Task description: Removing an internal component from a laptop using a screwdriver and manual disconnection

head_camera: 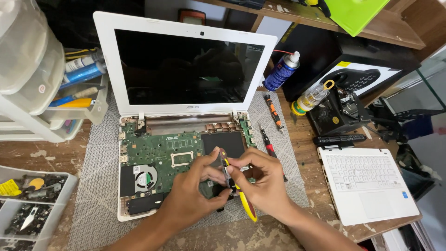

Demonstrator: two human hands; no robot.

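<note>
Both hands meet over the lower middle of an opened white laptop [139, 186], whose keyboard deck is off so the green motherboard [160, 151] and its cooling fan [145, 179] lie bare. Left hand [190, 195] pinches a small dark part just above the board, fingers closed on it, while the right hand [262, 179] is clamped around a yellow-handled tool [246, 207], its tip set against that same part; whether it is a screwdriver or a pry tool I cannot tell. By the look of it, the step in hand is working a small component or connector at the board's lower edge, beside the dark pad [227, 142]. Any further move there calls for a steady left pinch and light, straight pressure from the tool, since the board sits directly beneath. Removed keyboard deck [367, 183] lies well apart at the right; two screwdrivers [269, 135] rest on the grey mat [100, 186].
</note>
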